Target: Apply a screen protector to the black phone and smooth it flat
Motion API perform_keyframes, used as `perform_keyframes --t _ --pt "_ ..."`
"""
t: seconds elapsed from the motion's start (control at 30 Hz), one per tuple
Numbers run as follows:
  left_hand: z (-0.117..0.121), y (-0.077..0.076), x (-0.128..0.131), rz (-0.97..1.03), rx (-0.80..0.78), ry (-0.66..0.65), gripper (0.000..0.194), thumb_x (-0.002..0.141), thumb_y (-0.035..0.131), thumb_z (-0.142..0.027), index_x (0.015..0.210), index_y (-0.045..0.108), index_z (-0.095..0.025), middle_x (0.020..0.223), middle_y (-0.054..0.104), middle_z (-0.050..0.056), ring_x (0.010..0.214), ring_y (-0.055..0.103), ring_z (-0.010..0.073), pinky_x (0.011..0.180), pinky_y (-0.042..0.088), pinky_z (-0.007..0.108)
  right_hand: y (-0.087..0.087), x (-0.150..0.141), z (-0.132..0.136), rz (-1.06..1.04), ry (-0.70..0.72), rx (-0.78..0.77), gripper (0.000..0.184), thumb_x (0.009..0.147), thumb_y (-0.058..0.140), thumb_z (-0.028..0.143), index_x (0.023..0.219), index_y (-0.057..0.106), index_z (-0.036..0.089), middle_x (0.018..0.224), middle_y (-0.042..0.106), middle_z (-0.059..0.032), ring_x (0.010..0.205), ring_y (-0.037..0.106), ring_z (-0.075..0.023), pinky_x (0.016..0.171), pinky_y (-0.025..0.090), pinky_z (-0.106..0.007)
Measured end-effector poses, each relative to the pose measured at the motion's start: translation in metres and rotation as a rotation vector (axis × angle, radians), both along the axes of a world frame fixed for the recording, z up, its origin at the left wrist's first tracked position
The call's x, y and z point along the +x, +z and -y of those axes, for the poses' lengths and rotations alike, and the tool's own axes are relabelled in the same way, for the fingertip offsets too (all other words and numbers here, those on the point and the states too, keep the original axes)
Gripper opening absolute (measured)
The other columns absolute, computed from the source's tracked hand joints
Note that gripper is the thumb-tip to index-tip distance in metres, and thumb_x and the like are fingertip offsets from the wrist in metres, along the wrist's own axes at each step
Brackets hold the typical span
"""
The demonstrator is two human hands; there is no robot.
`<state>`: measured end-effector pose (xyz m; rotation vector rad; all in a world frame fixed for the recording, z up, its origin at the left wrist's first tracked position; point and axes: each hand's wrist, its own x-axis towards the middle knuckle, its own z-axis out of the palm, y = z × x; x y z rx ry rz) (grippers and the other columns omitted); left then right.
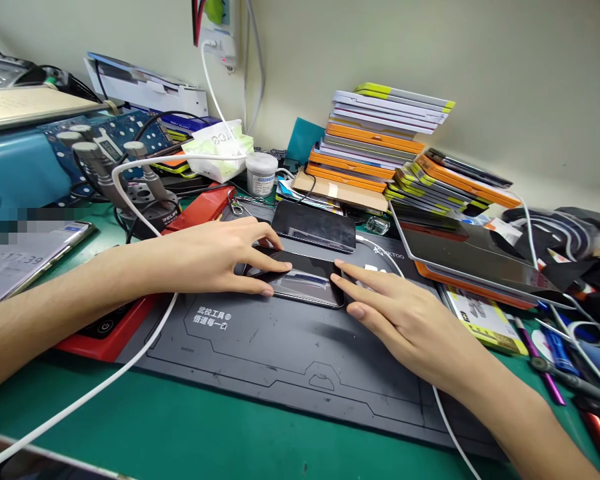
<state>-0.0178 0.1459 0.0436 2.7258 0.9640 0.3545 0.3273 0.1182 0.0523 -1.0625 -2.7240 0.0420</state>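
Observation:
A black smartphone (307,280) lies flat, screen up, on the grey work mat (260,353), its glass reflecting light. My left hand (220,257) spans its left end: the thumb is at the near edge, the index finger rests on the screen and another finger curls at the far edge. At the right end, my right hand (405,313) touches the phone with outstretched fingertips, the thumb apart from them near its corner. Just behind lies a second dark phone (315,225) with a white cable plugged into its right end.
A long white cable (145,347) loops past my left forearm. Red device (105,333), screwdriver stand (140,193) and a lit phone (35,257) are at left. Stacked orange and grey cases (365,140) rise behind; a tablet-like panel (470,247) and tools (545,367) lie right.

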Motion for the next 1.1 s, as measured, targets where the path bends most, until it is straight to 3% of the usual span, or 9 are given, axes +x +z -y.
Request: perform_keyframes --t 0.17,0.27,0.37,0.43,0.57,0.67,0.87,1.0,1.1 --pt "0.000 0.000 0.000 -0.008 0.006 -0.005 0.044 0.105 0.060 -0.059 0.143 0.071 -0.041 0.148 0.062 0.008 0.131 0.061 0.0293 0.111 0.048 0.038 0.005 0.002 0.000 -0.060 0.101 0.160 0.035 0.111 0.049 0.038 0.124 0.080 0.028 0.148 0.070 -0.0066 0.135 0.067 -0.0340 0.120 0.048 -0.060" --pt "0.000 -0.001 0.000 -0.002 0.009 0.005 0.043 0.104 0.062 -0.057 0.143 0.071 -0.043 0.147 0.062 0.008 0.130 0.062 0.0296 0.110 0.049 0.038 0.005 0.005 0.000 -0.143 -0.033 0.223 0.027 0.110 0.053 0.035 0.110 0.079 0.026 0.132 0.079 -0.0065 0.120 0.073 -0.0306 0.107 0.055 -0.051" --pt "-0.001 -0.002 -0.001 0.001 0.008 0.006 0.041 0.104 0.061 -0.058 0.143 0.071 -0.044 0.147 0.062 0.007 0.130 0.062 0.0299 0.109 0.049 0.038 0.005 0.015 -0.006 -0.121 -0.203 0.190 0.027 0.108 0.058 0.040 0.124 0.072 0.024 0.121 0.078 -0.0070 0.107 0.075 -0.0280 0.087 0.058 -0.043" --pt "-0.001 -0.002 -0.001 0.006 0.008 0.006 0.041 0.104 0.061 -0.058 0.142 0.071 -0.044 0.146 0.062 0.007 0.130 0.062 0.0301 0.109 0.049 0.038 0.006 0.025 -0.013 -0.040 -0.210 0.134 0.033 0.107 0.060 0.048 0.127 0.072 0.025 0.121 0.077 -0.0072 0.105 0.075 -0.0291 0.081 0.057 -0.044" --pt "-0.001 -0.002 -0.001 -0.001 0.014 -0.001 0.042 0.105 0.061 -0.058 0.142 0.072 -0.042 0.146 0.062 0.008 0.129 0.063 0.0296 0.110 0.049 0.038 0.006 0.036 -0.020 0.011 -0.135 0.043 0.031 0.109 0.055 0.048 0.108 0.078 0.028 0.110 0.078 -0.0051 0.099 0.074 -0.0274 0.082 0.056 -0.043" --pt "0.000 -0.002 0.000 0.005 0.019 0.003 0.043 0.104 0.062 -0.057 0.143 0.071 -0.041 0.145 0.062 0.009 0.127 0.064 0.0285 0.109 0.049 0.037 0.002 0.027 -0.014 -0.016 -0.161 0.104 0.029 0.110 0.053 0.040 0.099 0.077 0.027 0.100 0.079 -0.0039 0.091 0.074 -0.0257 0.079 0.054 -0.043" --pt "-0.001 -0.002 0.000 0.005 0.007 0.001 0.043 0.103 0.065 -0.056 0.143 0.071 -0.041 0.142 0.063 0.009 0.127 0.064 0.0286 0.108 0.050 0.037 -0.003 0.002 0.003 -0.252 -0.161 0.160 0.014 0.108 0.060 0.033 0.107 0.072 0.026 0.103 0.079 -0.0027 0.091 0.075 -0.0211 0.082 0.058 -0.035" --pt "-0.001 -0.002 0.000 0.010 -0.013 0.008 0.043 0.103 0.066 -0.055 0.143 0.072 -0.040 0.141 0.064 0.010 0.126 0.065 0.0295 0.106 0.052 0.038 -0.001 0.010 -0.001 -0.128 -0.174 0.135 0.021 0.106 0.065 0.042 0.121 0.073 0.029 0.112 0.080 -0.0015 0.096 0.078 -0.0221 0.077 0.058 -0.034" --pt "-0.001 -0.002 0.000 0.007 -0.007 0.001 0.042 0.104 0.065 -0.054 0.143 0.071 -0.041 0.141 0.064 0.010 0.127 0.064 0.0293 0.107 0.053 0.037 0.000 0.017 -0.006 -0.115 -0.106 0.079 0.018 0.108 0.060 0.035 0.106 0.076 0.027 0.109 0.080 -0.0007 0.096 0.078 -0.0195 0.079 0.059 -0.031"
